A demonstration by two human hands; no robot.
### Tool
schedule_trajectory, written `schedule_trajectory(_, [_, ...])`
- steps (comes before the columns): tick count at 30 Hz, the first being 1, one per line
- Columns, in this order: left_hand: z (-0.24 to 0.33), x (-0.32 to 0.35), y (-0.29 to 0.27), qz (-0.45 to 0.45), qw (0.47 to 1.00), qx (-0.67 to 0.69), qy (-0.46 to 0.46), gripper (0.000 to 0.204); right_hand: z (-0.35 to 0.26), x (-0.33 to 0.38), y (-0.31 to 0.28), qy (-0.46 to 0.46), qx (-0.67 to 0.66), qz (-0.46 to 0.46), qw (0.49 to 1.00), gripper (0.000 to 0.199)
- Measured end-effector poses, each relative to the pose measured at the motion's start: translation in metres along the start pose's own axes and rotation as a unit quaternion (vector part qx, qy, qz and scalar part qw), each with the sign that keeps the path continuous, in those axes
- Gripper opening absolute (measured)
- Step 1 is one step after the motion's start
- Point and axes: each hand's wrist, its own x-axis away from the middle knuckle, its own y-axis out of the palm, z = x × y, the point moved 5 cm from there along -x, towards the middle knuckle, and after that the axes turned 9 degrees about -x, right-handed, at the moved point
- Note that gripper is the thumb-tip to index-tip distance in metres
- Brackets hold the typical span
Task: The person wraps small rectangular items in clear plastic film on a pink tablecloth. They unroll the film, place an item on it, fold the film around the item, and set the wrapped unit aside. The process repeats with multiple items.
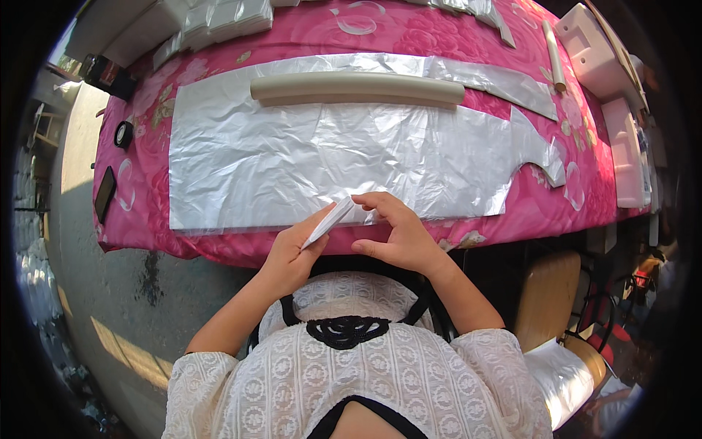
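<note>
My left hand is closed on a small folded white bundle, which looks like a thin stack of plastic or paper and is held tilted at the table's near edge. Beside it, my right hand has its fingers apart, the fingertips close to the bundle's upper end; nothing shows in its grasp. Under and beyond both hands lie flat, wrinkled white plastic bags, with handle cut-outs at their right end. Across the far part of them rests a long beige tube.
A pink flowered cloth covers the table. At its left are a phone, a black tape roll and a dark jar. Stacked white bags lie at the back left, white foam boxes at the right. A wooden chair stands right.
</note>
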Motion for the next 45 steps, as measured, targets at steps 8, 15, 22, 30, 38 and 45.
schedule_trajectory(8, [-0.018,0.013,0.003,0.079,0.947,0.307,-0.055,0.043,0.019,-0.011,0.024,0.156,-0.285,-0.039,0.945,0.02])
schedule_trajectory(15, [-0.026,0.01,-0.038,0.223,0.956,0.191,-0.017,0.029,0.005,-0.072,-0.024,0.141,-0.252,0.021,0.957,0.015])
schedule_trajectory(22, [-0.028,0.003,-0.07,0.206,0.965,0.161,0.014,0.024,-0.037,-0.279,-0.088,-0.337,0.184,0.231,0.894,0.011])
schedule_trajectory(30, [-0.033,-0.016,-0.085,0.22,0.97,0.099,0.026,0.021,0.047,-0.396,-0.029,-0.353,0.434,0.111,0.821,0.006])
schedule_trajectory(38, [-0.035,-0.02,-0.096,0.202,0.978,0.058,0.019,0.022,0.062,-0.4,-0.021,-0.273,0.363,-0.002,0.891,0.013])
schedule_trajectory(45, [-0.023,-0.02,-0.089,0.166,0.985,0.033,0.032,0.022,0.045,-0.386,-0.018,-0.205,0.371,-0.001,0.906,0.03])
